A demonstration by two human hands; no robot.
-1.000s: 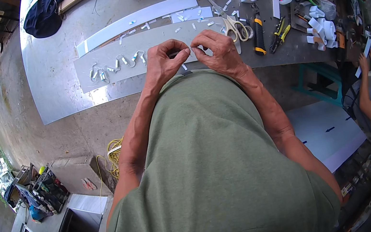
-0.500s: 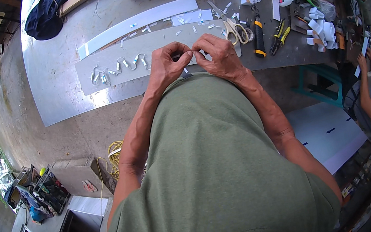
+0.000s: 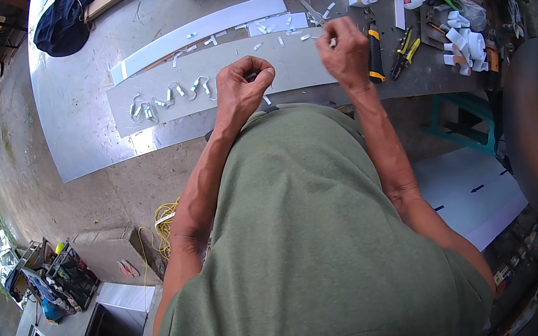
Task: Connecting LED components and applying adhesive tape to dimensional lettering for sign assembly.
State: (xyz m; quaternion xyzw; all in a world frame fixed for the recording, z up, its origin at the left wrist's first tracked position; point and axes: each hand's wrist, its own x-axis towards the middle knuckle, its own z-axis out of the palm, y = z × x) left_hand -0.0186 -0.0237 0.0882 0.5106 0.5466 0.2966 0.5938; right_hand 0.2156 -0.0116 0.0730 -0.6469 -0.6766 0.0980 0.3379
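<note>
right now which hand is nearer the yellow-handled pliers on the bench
Right. The right hand hovers just left of the yellow-handled pliers; the left hand is farther left, over the long grey strip.

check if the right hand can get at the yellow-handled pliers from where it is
Probably yes. The right hand hovers over the grey strip, and the yellow-handled pliers lie just to its right on the bench, uncovered, with only the black-handled tool between them.
</note>
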